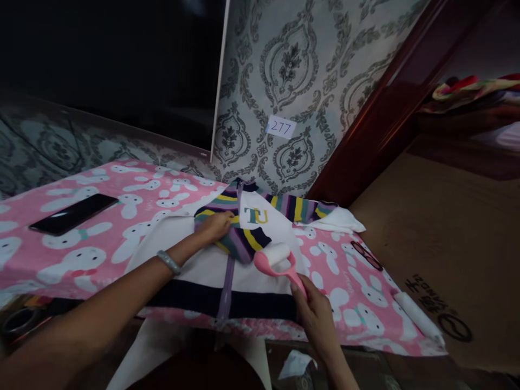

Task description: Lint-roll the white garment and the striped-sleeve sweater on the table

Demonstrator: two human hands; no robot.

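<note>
A white zip-up jacket (190, 264) with striped sleeves, a navy hem and the letters "TU" lies spread on the pink cloth. One striped sleeve (239, 244) is folded across its front. My left hand (217, 226) rests on that sleeve with its fingers closed on the fabric. In my right hand (314, 309) is a pink lint roller (278, 260), gripped by its handle. Its white roll hangs over the jacket's lower right front, close to the sleeve's end; whether it touches the fabric I cannot tell.
A black phone (75, 213) lies on the bunny-print cloth (150, 189) at left. Glasses (366, 255) and a white roll (420, 319) lie on the right side. A cardboard box (439, 238) stands beyond the right edge, and a large screen (109, 65) is behind.
</note>
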